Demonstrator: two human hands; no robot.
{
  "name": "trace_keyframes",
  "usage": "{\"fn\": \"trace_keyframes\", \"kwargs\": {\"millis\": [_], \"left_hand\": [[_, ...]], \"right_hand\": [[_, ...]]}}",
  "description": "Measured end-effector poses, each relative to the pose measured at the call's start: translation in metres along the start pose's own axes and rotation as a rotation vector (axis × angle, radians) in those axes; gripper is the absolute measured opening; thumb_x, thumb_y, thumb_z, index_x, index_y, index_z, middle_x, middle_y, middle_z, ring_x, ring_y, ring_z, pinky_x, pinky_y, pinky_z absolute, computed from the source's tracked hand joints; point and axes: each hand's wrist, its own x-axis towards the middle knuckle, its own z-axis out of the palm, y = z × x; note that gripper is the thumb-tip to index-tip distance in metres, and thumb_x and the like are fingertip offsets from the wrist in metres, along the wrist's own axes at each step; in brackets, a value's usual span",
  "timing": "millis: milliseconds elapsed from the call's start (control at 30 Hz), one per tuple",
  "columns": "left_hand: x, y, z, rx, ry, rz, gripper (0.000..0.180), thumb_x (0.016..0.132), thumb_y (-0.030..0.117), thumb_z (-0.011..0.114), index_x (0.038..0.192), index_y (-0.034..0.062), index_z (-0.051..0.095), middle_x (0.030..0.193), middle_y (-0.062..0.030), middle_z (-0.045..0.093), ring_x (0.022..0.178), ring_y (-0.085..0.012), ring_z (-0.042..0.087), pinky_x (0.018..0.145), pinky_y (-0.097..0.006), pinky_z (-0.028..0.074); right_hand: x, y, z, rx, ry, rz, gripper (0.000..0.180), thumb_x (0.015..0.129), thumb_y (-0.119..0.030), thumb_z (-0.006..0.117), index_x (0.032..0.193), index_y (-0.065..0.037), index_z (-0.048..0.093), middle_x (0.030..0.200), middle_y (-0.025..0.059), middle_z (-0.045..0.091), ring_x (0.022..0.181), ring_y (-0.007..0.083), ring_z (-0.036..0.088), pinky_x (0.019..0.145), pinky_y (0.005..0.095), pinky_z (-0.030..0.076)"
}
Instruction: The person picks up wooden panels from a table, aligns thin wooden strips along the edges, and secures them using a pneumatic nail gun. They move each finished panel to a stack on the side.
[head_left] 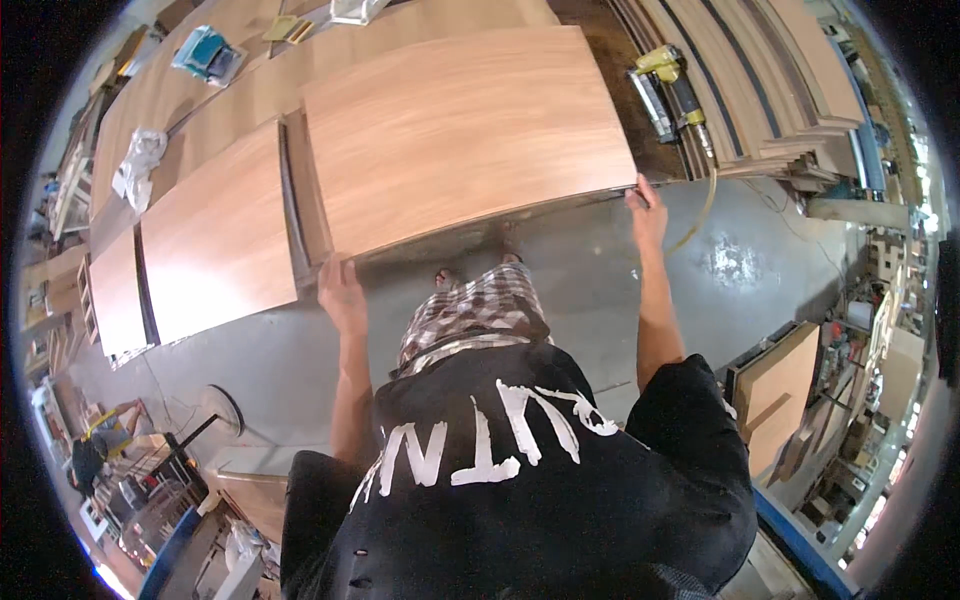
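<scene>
A large light-brown wooden panel [465, 130] lies across a long workbench in front of me. My left hand [341, 290] grips its near left corner. My right hand [646, 212] holds its near right corner. Both arms reach out straight from my black shirt. The panel sits raised a little above the boards beneath it. Two similar panels [215, 235] lie side by side on the bench to the left.
A yellow nail gun [668, 85] with its hose rests on stacked boards [760, 70] at the right. A white rag [138, 165] and a teal sander [205, 52] lie on the far bench. Grey concrete floor [740, 265] lies below. More panels [785, 385] lean at the right.
</scene>
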Motion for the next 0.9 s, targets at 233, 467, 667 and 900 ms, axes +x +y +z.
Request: {"fn": "trace_keyframes", "kwargs": {"millis": [233,467,667,900], "left_hand": [[0.0,0.015,0.002,-0.153,0.005,-0.032,0.015,0.09,0.005,0.057,0.103,0.0009,0.061,0.092,-0.0192,0.061,0.087,-0.0369,0.059,0.076,-0.043,0.047],[-0.001,0.004,0.0,-0.092,-0.067,-0.064,0.013,0.09,0.008,0.057,0.1,0.0007,0.062,0.094,-0.0198,0.063,0.087,-0.0379,0.06,0.076,-0.044,0.049],[-0.003,0.001,0.001,-0.127,-0.031,-0.011,0.013,0.09,0.008,0.058,0.098,0.0008,0.064,0.091,-0.017,0.064,0.086,-0.0348,0.062,0.076,-0.042,0.05],[-0.005,-0.006,0.002,-0.073,-0.015,0.005,0.008,0.089,0.01,0.059,0.091,0.0043,0.065,0.085,-0.0093,0.064,0.083,-0.029,0.062,0.074,-0.038,0.05]], "right_hand": [[-0.008,0.022,0.009,-0.043,0.073,-0.055,0.043,0.084,-0.013,0.068,0.125,-0.005,0.059,0.112,0.0156,0.064,0.098,0.025,0.064,0.083,0.0345,0.05],[-0.002,0.01,0.005,-0.205,0.049,-0.115,0.044,0.082,-0.019,0.07,0.123,-0.003,0.06,0.116,0.0182,0.064,0.104,0.0311,0.062,0.089,0.0363,0.049],[-0.011,-0.004,0.01,-0.308,0.104,-0.123,0.048,0.08,-0.025,0.074,0.119,-0.001,0.062,0.11,0.0207,0.065,0.098,0.0316,0.065,0.086,0.0367,0.049],[-0.002,-0.005,0.005,-0.279,0.071,-0.078,0.046,0.076,-0.027,0.078,0.109,0.002,0.066,0.098,0.0212,0.068,0.086,0.0311,0.067,0.077,0.0357,0.05]]}}
